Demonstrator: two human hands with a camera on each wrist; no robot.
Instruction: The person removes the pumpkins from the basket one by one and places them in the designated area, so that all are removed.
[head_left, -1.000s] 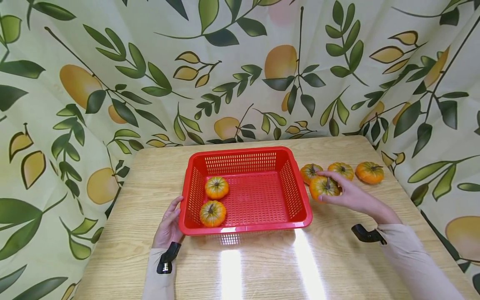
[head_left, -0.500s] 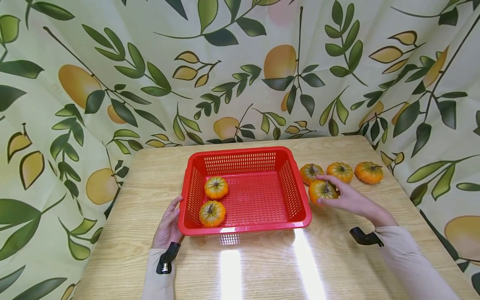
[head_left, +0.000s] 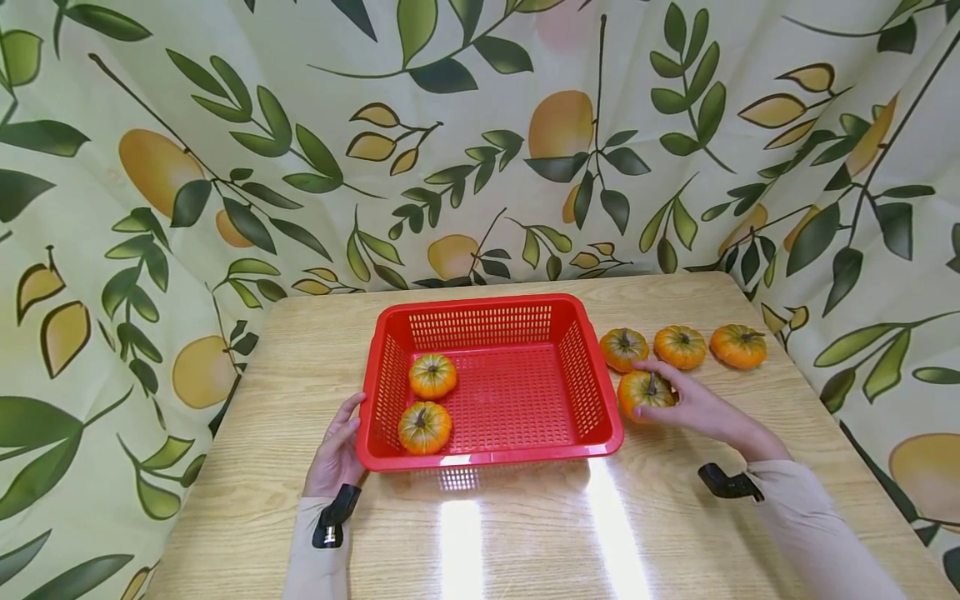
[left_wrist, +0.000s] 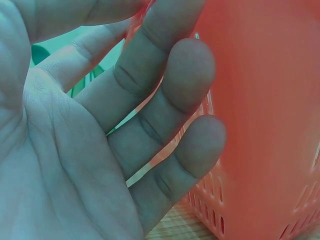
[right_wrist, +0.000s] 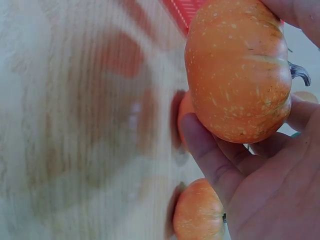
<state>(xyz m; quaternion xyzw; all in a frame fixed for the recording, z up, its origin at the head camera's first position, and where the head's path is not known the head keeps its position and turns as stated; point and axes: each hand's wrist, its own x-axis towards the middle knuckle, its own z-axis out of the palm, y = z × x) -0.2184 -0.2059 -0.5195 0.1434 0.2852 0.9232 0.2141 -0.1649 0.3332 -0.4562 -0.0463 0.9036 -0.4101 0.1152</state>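
Observation:
A red basket (head_left: 510, 392) holds two small orange pumpkins, one (head_left: 432, 376) behind the other (head_left: 425, 427), along its left side. My left hand (head_left: 335, 454) touches the basket's left wall, its fingers slightly bent; the left wrist view shows this hand (left_wrist: 125, 115) beside the red wall (left_wrist: 265, 110). Just right of the basket, my right hand (head_left: 701, 404) grips another pumpkin (head_left: 637, 390) between thumb and fingers. Up close in the right wrist view, the fingers and thumb of that hand (right_wrist: 275, 180) hold the pumpkin (right_wrist: 237, 70) by its sides, its stem facing the palm.
Behind the held pumpkin, three more pumpkins (head_left: 624, 349) (head_left: 680, 347) (head_left: 738, 346) stand in a row on the wooden table (head_left: 540, 533). A leaf-and-fruit patterned cloth (head_left: 480, 108) rises behind and beside the table.
My right hand has brought its pumpkin a little toward the table's front and down, uncovering more of the pumpkins behind. My left hand and the basket have stayed in place.

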